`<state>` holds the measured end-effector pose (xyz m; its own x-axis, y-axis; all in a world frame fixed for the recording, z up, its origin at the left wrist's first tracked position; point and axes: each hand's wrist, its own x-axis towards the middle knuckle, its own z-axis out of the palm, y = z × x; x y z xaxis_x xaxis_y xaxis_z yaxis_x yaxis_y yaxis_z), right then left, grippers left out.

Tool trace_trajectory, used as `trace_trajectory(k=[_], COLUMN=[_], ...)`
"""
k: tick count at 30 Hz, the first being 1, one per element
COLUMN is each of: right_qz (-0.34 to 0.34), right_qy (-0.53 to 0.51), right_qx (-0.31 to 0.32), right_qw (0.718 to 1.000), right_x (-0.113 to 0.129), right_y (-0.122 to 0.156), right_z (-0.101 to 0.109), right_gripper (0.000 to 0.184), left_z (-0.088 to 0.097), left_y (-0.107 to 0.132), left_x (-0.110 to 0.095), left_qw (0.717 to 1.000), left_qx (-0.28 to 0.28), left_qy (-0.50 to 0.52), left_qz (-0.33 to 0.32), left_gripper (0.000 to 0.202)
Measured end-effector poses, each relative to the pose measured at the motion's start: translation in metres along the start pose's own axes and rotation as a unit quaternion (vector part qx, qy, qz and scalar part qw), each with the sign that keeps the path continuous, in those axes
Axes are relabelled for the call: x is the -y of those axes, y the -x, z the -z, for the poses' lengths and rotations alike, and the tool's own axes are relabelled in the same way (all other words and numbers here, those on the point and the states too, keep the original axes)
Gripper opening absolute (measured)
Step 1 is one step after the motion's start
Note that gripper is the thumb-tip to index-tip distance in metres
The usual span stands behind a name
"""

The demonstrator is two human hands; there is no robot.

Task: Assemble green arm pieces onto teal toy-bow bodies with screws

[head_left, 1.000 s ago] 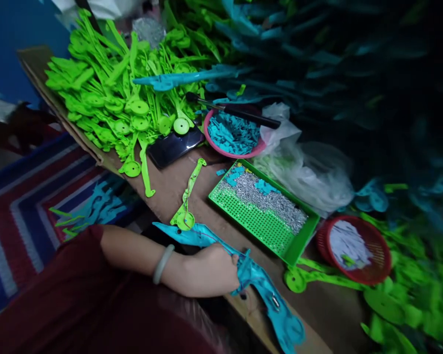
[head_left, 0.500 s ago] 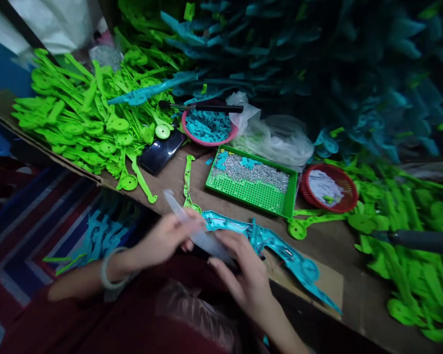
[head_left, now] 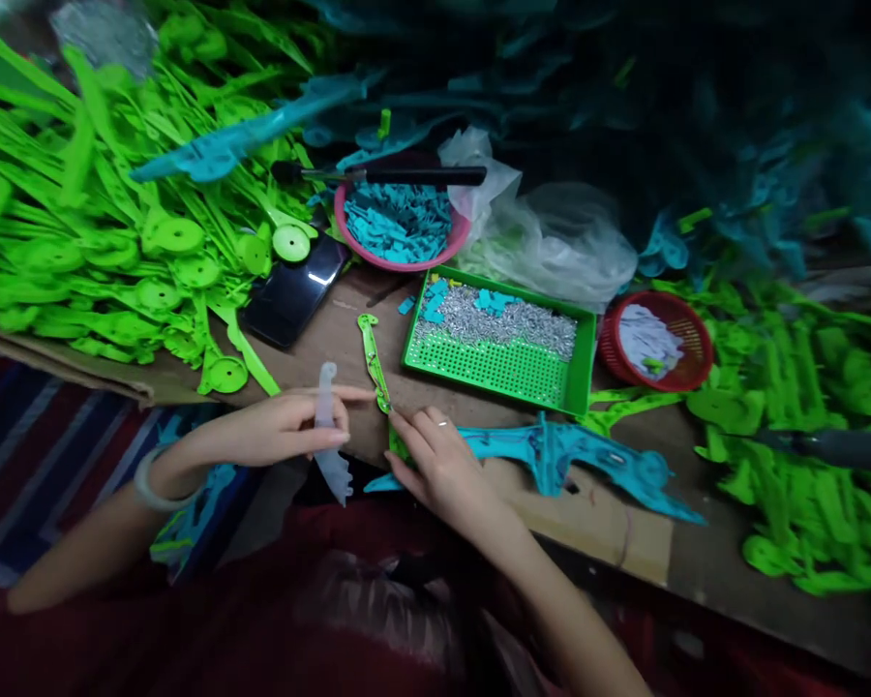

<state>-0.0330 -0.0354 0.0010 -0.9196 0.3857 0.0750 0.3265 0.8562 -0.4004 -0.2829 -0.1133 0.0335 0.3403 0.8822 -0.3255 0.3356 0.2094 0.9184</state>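
My left hand [head_left: 290, 426] is closed on a translucent white curved plastic strip [head_left: 326, 382], which stands nearly upright, its notched end pointing down. The left index finger reaches out to a slim green plastic part [head_left: 372, 353] with a round end. My right hand [head_left: 446, 474] grips the lower portion of this green part between thumb and fingers, hiding some of it. Just beyond the right hand, a long blue plastic bow-shaped shell [head_left: 610, 460] lies along the table's front edge, with thin wiring inside it.
A green tray [head_left: 497, 373] holds small silver screws and blue bits. Behind it are a pink bowl [head_left: 348, 232] of blue pieces and a clear bag [head_left: 566, 242]. A red basket [head_left: 697, 363], a phone [head_left: 290, 295], a screwdriver-like tool [head_left: 834, 450] and green part heaps [head_left: 79, 232] surround the work area.
My left hand has turned the translucent strip more upright and moved it left. The right hand has left the strip and taken hold of the green part. The view has shifted.
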Motion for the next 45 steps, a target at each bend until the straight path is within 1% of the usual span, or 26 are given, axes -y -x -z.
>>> trace_trajectory(k=[2, 5, 7, 11, 16, 19, 21, 25, 31, 34, 37, 39, 40, 42, 44, 45], right_qz=[-0.017, -0.044, -0.057, -0.071, -0.069, -0.071, -0.075, -0.091, -0.130, -0.142, -0.149, -0.141, -0.134, -0.127, -0.124, -0.114], right_qy=[-0.006, -0.004, 0.003, 0.035, 0.071, 0.075, 0.067, 0.061, 0.086, 0.077, 0.064, 0.023, -0.009, -0.067, -0.086, -0.088], right_qx=[0.000, 0.007, 0.012, 0.007, -0.053, -0.066, -0.062, -0.040, -0.026, -0.016, -0.012, -0.024, -0.039, -0.088, -0.127, -0.125], right_qw=[1.000, 0.999, 0.998, 0.997, 0.994, 0.992, 0.993, 0.993, 0.987, 0.987, 0.987, 0.990, 0.990, 0.986, 0.980, 0.982], right_x=[-0.002, 0.000, 0.003, 0.010, 0.012, 0.011, 0.012, 0.015, 0.021, 0.022, 0.022, 0.019, 0.016, 0.008, -0.003, -0.008], right_y=[0.006, 0.007, 0.005, 0.004, 0.006, 0.007, 0.006, 0.002, -0.012, -0.017, -0.016, -0.011, -0.007, 0.004, 0.017, 0.023], right_z=[0.003, 0.002, 0.000, -0.006, -0.014, -0.016, -0.015, -0.013, -0.010, -0.012, -0.010, -0.003, 0.003, 0.019, 0.034, 0.040], right_gripper=[0.041, 0.042, 0.043, 0.044, 0.040, 0.042, 0.043, 0.044, 0.035, 0.034, 0.035, 0.036, 0.038, 0.043, 0.047, 0.047], left_z=[-0.003, -0.007, -0.009, -0.009, -0.012, -0.015, -0.015, -0.014, -0.012, -0.012, -0.014, -0.015, -0.015, -0.015, -0.015, -0.015], left_y=[-0.009, -0.019, -0.022, -0.023, -0.023, -0.023, -0.024, -0.026, -0.028, -0.030, -0.031, -0.028, -0.025, -0.020, -0.017, -0.017], left_x=[0.004, 0.008, 0.009, 0.007, -0.002, -0.007, -0.009, -0.008, -0.005, -0.006, -0.010, -0.014, -0.017, -0.021, -0.023, -0.023], left_qw=[0.998, 0.995, 0.994, 0.994, 0.992, 0.990, 0.990, 0.990, 0.990, 0.991, 0.995, 0.999, 0.998, 0.987, 0.973, 0.968], left_qx=[0.037, 0.071, 0.080, 0.079, 0.068, 0.056, 0.050, 0.058, 0.064, 0.061, 0.038, -0.013, -0.047, -0.108, -0.140, -0.149], left_qy=[-0.039, -0.061, -0.060, -0.067, -0.104, -0.129, -0.132, -0.127, -0.125, -0.118, -0.092, -0.038, 0.003, 0.085, 0.135, 0.147], left_qz=[-0.034, -0.034, -0.033, -0.033, -0.013, -0.004, -0.002, -0.002, 0.012, 0.019, 0.027, 0.037, 0.047, 0.081, 0.124, 0.142], left_gripper=[0.025, 0.024, 0.025, 0.023, 0.020, 0.019, 0.019, 0.026, 0.026, 0.027, 0.027, 0.027, 0.026, 0.025, 0.025, 0.027])
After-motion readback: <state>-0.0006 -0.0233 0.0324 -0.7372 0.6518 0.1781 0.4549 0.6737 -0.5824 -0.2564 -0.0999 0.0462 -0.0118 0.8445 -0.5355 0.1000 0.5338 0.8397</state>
